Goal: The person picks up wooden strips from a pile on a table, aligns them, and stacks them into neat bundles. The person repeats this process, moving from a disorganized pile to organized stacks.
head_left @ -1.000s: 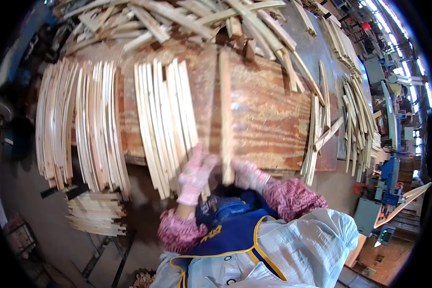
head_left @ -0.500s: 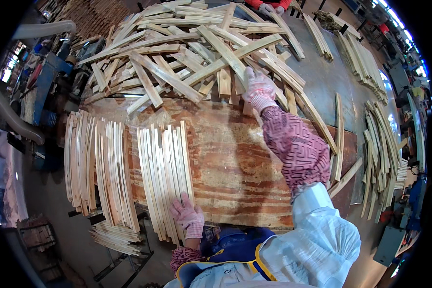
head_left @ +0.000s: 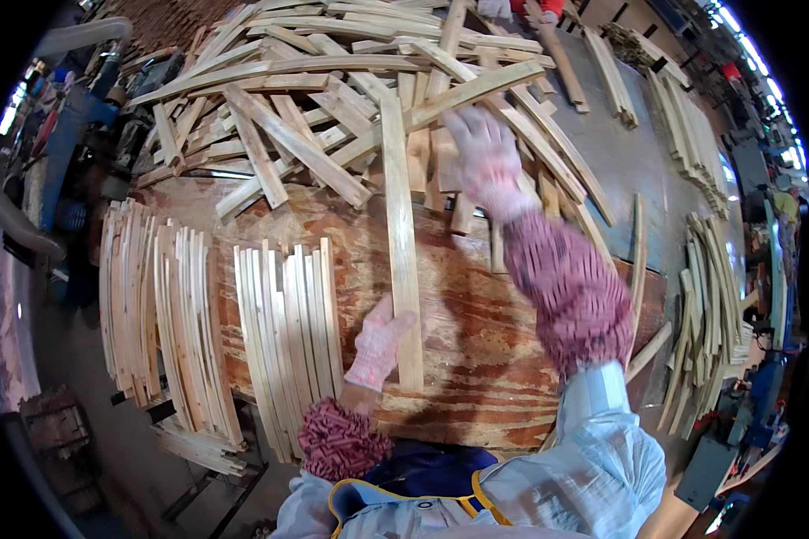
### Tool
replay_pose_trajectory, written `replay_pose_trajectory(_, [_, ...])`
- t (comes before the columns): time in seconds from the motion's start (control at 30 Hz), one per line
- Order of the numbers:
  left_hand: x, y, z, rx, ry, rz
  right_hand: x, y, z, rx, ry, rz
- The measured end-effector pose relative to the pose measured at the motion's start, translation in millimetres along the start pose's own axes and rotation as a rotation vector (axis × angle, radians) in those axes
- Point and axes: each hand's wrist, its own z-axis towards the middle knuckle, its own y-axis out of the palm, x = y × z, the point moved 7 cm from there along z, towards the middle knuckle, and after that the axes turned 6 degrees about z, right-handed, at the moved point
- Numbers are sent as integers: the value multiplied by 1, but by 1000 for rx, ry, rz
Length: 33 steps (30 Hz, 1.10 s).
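Note:
My left hand [head_left: 379,344], in a pale pink glove, grips a long wooden strip [head_left: 402,234] near its lower end, with the thumb across its face. That strip stretches away from me, its far end at the heap of strips [head_left: 306,117]. My right hand [head_left: 484,160], gloved too and blurred by motion, is over the right part of the heap. Its fingers are stretched out and hold nothing that I can see. A slanting strip [head_left: 476,95] lies just beyond its fingertips. To the left of my left hand is a row of strips [head_left: 288,332] laid side by side.
More strip bundles [head_left: 193,323] stand at the far left. The worn wooden tabletop [head_left: 485,359] lies before me. Strip stacks [head_left: 699,314] are along the right side. Across the table, a person's hand with a red sleeve [head_left: 548,11] is at another strip [head_left: 562,63].
My left hand has left the side-by-side row and taken hold of a strip, whose near end has swung toward me. My right hand has moved slightly, off that strip. The person opposite has shifted their hands.

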Motion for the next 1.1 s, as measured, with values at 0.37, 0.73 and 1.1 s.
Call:
replay_pose_trajectory(0.37, [-2,-32,-52,94,71,-25,28,16,-16,-729,272,-214])
replay_pose_trajectory(0.73, [1,-35,-105,69,58,133,61,11,-257,-459,132,-168])
replay_pose_trajectory(1.1, [-83,-66,-135,47,-63,165,7,26,-399,-462,943,106])
